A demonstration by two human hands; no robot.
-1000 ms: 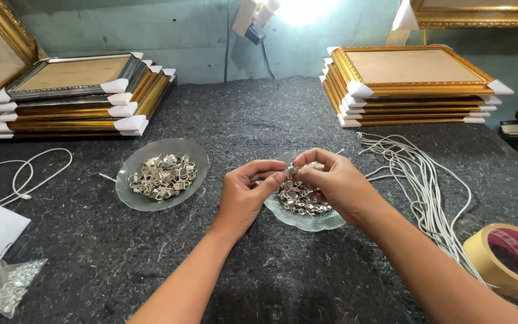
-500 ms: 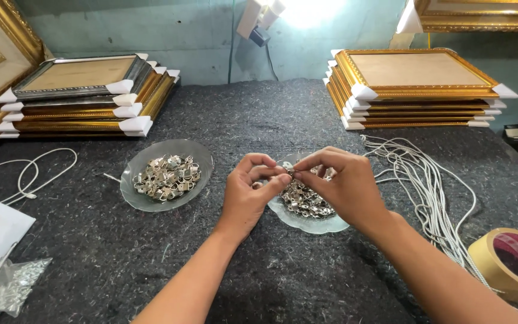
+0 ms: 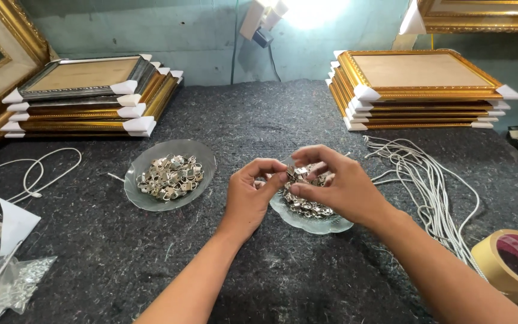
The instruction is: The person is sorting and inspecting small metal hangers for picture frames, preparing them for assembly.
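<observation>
Both hands meet over a shallow clear glass dish (image 3: 313,222) heaped with small silvery metal hanger fittings (image 3: 304,204). The left hand (image 3: 250,195) has its thumb and forefinger pinched together, its grip closed on one small silvery fitting (image 3: 291,174) held just above the heap. The right hand (image 3: 337,183) comes in from the other side, fingertips curled and pressed to the same piece, so its grip is clamped on it too; the exact shape of the fitting is too small to make out. The dish sits on the dark grey felt-covered worktop (image 3: 259,120), directly under the hands.

Just left of the left hand lies a second shallow clear glass dish (image 3: 202,157), with a flatter spread of the same silvery fittings (image 3: 169,177). To the right of the right hand a bundle of white cords (image 3: 433,186) fans across the felt, and beyond it, at the near right edge, stands a roll of tan adhesive tape (image 3: 514,264). A loop of white cord (image 3: 34,174) lies at the far left, with a clear plastic bag of small metal parts (image 3: 22,282) near the left corner. At the back are two stacks of gold picture frames with white corner guards, one on the left (image 3: 91,96) and one on the right (image 3: 418,90).
</observation>
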